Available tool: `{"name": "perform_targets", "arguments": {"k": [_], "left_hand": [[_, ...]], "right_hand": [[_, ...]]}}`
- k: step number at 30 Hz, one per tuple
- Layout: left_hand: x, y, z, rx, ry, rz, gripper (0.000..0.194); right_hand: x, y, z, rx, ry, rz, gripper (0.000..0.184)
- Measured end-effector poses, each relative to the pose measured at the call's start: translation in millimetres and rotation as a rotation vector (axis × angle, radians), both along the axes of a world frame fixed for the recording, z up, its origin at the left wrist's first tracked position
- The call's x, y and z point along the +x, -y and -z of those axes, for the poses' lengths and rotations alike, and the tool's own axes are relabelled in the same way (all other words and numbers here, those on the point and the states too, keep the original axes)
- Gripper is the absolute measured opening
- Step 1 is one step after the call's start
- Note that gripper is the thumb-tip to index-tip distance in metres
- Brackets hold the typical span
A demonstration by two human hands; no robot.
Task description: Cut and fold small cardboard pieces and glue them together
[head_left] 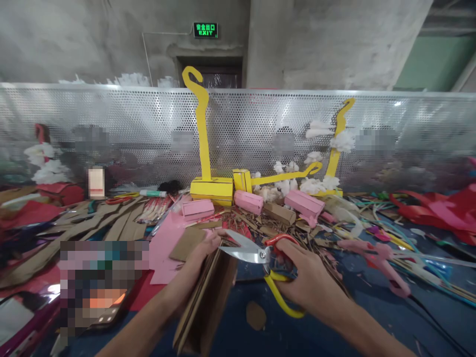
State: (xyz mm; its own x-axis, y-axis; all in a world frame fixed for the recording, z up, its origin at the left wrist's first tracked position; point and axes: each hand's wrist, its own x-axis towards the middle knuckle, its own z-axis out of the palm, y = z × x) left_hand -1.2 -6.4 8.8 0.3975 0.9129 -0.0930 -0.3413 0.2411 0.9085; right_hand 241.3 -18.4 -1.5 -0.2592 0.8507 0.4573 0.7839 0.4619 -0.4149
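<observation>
My right hand [307, 270] grips scissors [262, 255] with one red and one yellow handle loop. Their blades are spread apart and point left, toward the far end of a long folded piece of cardboard [203, 302]. My left hand [206, 248] is closed on that far end, and the cardboard slants from there toward me. The blade tips come close to the fingers; whether they touch the cardboard I cannot tell. Under my left forearm lie a pink sheet [165, 248] and a flat brown cardboard piece [186, 243].
Yellow hooked shapes on box bases [211, 191] stand before a perforated metal screen [148, 129]. Pink boxes [249, 202] and cardboard scraps lie in front. At right sit a pink glue gun [386, 260] with its cord and red strips [439, 213]. Cardboard strips [111, 218] cover the left.
</observation>
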Motion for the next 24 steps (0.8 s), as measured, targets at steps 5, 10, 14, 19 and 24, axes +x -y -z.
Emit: {"name": "perform_targets", "arguments": {"k": [5,10,14,19,24], "left_hand": [[-0.8,3.6,-7.2,0.05,-0.062,-0.034,0.04],[-2.9,3.3,-3.5,0.097,-0.063,-0.022,0.035],[-3.9,2.0,1.5,0.126,-0.058,-0.006,0.032],[-2.1,3.0,0.6,0.11,-0.044,0.016,0.039],[-1.1,2.0,-1.5,0.099,-0.04,0.001,0.034]], "right_hand": [[-2.0,0.9,1.5,0.085,-0.013,-0.06,0.015],[-2.2,0.9,3.1,0.117,0.006,-0.043,0.016],[-2.5,2.4,3.8,0.119,0.007,-0.063,0.014],[-1.1,1.5,7.4,0.143,-0.004,-0.069,0.012],[1.1,-1.2,7.4,0.171,-0.007,-0.067,0.008]]}}
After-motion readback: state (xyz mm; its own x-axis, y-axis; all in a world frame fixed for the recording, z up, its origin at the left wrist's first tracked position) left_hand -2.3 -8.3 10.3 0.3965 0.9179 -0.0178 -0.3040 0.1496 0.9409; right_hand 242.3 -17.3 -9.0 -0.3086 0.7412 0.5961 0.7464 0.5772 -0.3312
